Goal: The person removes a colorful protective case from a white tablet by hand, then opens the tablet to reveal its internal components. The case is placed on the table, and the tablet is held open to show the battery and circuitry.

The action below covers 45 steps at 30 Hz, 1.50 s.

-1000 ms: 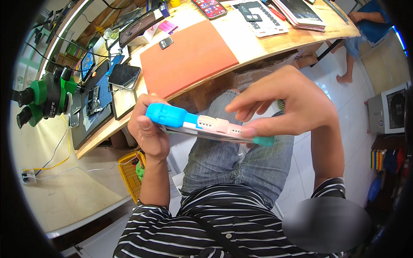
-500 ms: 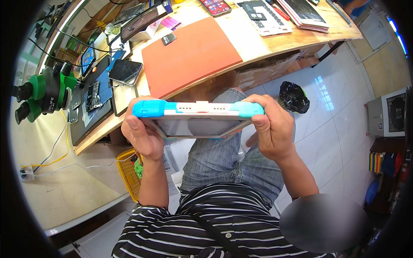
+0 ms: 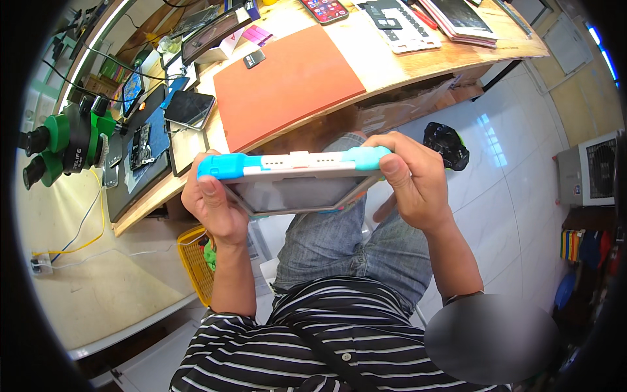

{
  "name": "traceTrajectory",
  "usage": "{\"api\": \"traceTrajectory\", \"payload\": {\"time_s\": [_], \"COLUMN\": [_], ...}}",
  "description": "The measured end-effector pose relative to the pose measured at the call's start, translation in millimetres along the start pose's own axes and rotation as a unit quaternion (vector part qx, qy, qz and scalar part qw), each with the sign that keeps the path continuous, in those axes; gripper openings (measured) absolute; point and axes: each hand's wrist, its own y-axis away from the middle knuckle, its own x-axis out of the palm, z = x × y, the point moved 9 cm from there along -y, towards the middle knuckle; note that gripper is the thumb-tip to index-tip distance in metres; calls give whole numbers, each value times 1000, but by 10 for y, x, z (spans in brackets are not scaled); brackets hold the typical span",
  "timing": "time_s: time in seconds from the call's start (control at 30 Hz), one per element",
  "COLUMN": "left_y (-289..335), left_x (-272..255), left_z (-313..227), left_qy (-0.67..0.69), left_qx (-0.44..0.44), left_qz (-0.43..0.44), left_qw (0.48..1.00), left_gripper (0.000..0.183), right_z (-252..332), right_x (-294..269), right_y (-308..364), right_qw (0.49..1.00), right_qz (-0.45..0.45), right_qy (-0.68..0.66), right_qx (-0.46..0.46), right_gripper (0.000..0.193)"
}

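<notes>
Held up between my two hands above my lap is a tablet (image 3: 297, 193) in a white case with blue and turquoise corner bumpers. Its long edge with small speaker holes points up, and its dark screen is seen at a steep slant. My left hand (image 3: 221, 210) grips the blue corner, thumb on the front. At the turquoise corner, my right hand (image 3: 418, 181) has its thumb on the edge and its fingers behind. The tablet's back is hidden.
An orange mat (image 3: 287, 85) lies on the wooden workbench (image 3: 457, 65), with a small black card (image 3: 255, 59) on it. Phones, a lit phone (image 3: 324, 9) and a green microscope (image 3: 68, 140) are around it. A black bag-lined bin (image 3: 447, 145) stands on the floor, a yellow basket (image 3: 196, 268) at left.
The tablet has tipped slightly, so more of its screen shows, and its right end has risen a little. Both hands keep their grip.
</notes>
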Motion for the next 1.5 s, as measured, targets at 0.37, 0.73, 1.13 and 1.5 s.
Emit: {"api": "traceTrajectory", "payload": {"time_s": [0.37, 0.73, 1.13, 1.5], "left_y": [412, 1122, 1453, 1418], "left_x": [237, 610, 904, 817], "left_z": [772, 1339, 1624, 1620], "left_qy": [242, 291, 319, 237], "left_qx": [-372, -530, -588, -561], "left_qz": [-13, 41, 68, 52], "left_qw": [896, 796, 740, 791], "left_gripper": [47, 51, 53, 59], "right_z": [-276, -323, -360, -432], "right_x": [-74, 52, 204, 222], "right_y": [354, 576, 586, 493], "right_qw": [948, 942, 899, 905], "right_qz": [7, 37, 39, 83], "right_qy": [-276, -263, -352, -298], "right_qx": [159, 207, 258, 293], "right_gripper": [49, 57, 88, 96]}}
